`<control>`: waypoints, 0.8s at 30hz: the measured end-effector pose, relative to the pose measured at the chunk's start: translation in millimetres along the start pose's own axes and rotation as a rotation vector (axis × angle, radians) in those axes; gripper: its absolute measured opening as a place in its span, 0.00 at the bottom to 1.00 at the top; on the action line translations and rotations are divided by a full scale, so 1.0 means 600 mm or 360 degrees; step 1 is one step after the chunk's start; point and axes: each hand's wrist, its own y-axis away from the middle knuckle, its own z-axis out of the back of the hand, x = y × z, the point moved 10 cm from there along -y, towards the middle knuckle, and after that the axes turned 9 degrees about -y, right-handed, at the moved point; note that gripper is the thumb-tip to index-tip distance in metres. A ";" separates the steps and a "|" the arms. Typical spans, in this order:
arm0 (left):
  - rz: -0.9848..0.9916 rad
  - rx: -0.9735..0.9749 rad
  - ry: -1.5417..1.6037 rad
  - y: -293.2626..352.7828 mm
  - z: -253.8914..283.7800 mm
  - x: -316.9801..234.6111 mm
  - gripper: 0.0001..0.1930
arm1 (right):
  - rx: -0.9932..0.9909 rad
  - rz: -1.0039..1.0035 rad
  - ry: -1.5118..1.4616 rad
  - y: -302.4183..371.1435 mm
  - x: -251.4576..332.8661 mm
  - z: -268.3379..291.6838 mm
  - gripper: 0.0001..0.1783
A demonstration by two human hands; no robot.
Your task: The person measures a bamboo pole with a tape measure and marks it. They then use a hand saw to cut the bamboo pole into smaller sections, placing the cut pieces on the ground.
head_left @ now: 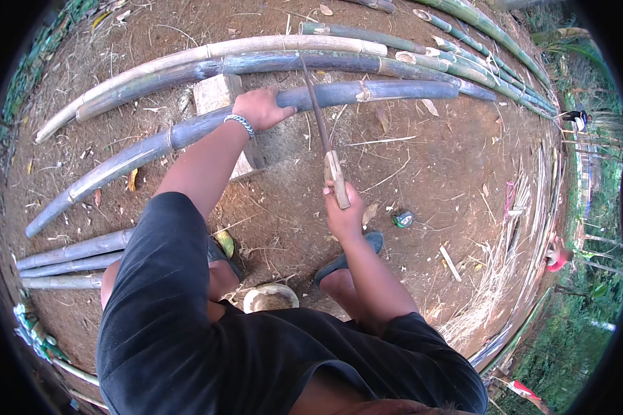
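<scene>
1. Nearest the camera are dark shorts (187, 332) and bent knees, with a pale round stump (271, 297) on the dirt ground (436, 159) between the legs.
2. A foot in a blue sandal (367, 245) rests on the ground just below the right hand; another sandal (221, 245) shows partly beside the left knee.
3. The right hand (344, 214) is wrapped tight around the pale wooden handle of a machete (325, 131), fingers curled about the grip.
4. The machete's long dark blade runs up and away from the handle, and its far end lies across the bamboo pole (367, 91), touching it just right of the left hand.
5. A small green and black object (403, 219) lies on the ground just right of the right hand; what it is cannot be told.
6. The left hand (259, 107), with a beaded bracelet (240, 123) at the wrist, presses down on top of the pole, fingers folded over it.
7. The pole is dark grey-blue and long, curving across the ground from lower left to upper right, and rests on a wooden block (218, 93) beside the left hand.
8. Beyond it lie more bamboo poles (256, 54), pale and dark, side by side.
9. Short pole ends (69, 263) lie at the left edge.
</scene>
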 end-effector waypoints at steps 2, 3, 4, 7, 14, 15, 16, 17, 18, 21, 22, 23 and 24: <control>0.0053 0.0013 -0.0017 0.006 0.004 -0.007 0.38 | -0.0004 0.0085 0.0006 0.006 0.000 0.003 0.12; 0.0084 0.0017 -0.0024 0.011 0.008 -0.016 0.38 | -0.0006 0.0127 0.0012 0.008 -0.002 0.005 0.12; 0.0115 0.0020 -0.0030 0.013 0.010 -0.020 0.37 | -0.0007 0.0130 0.0022 0.010 -0.008 0.008 0.12; 0.0192 -0.0039 -0.0020 0.010 0.007 -0.004 0.36 | 0.0012 0.0154 0.0050 0.013 -0.011 0.004 0.11; 0.0270 -0.0159 -0.0073 0.012 0.007 -0.009 0.37 | 0.0006 0.0237 -0.0030 0.020 -0.024 0.013 0.10; 0.0277 -0.0128 -0.0076 0.016 0.009 -0.012 0.37 | 0.0015 0.0295 -0.0037 0.025 -0.014 0.012 0.11; 0.0284 -0.0096 -0.0078 0.018 0.007 -0.014 0.37 | 0.0005 0.0322 -0.0019 0.028 -0.010 0.013 0.11; 0.0277 -0.0153 -0.0110 0.022 0.010 -0.015 0.37 | -0.0001 0.0350 0.0000 0.032 -0.006 0.013 0.10; 0.0270 -0.0209 -0.0142 0.025 0.009 -0.017 0.36 | -0.0008 0.0377 0.0019 0.035 -0.002 0.014 0.10; 0.0257 -0.0250 -0.0165 0.024 0.008 -0.016 0.36 | 0.0018 0.0305 -0.0021 0.040 -0.011 0.014 0.10; 0.0254 -0.0242 -0.0162 0.022 0.006 -0.016 0.36 | 0.0011 0.0291 -0.0071 0.040 -0.019 0.015 0.10; 0.0261 -0.0220 -0.0161 0.021 0.005 -0.016 0.36 | 0.0001 0.0274 -0.0122 0.041 -0.027 0.013 0.10; 0.0268 -0.0199 -0.0160 0.021 0.008 -0.017 0.36 | -0.0010 0.0256 -0.0172 0.041 -0.035 0.013 0.10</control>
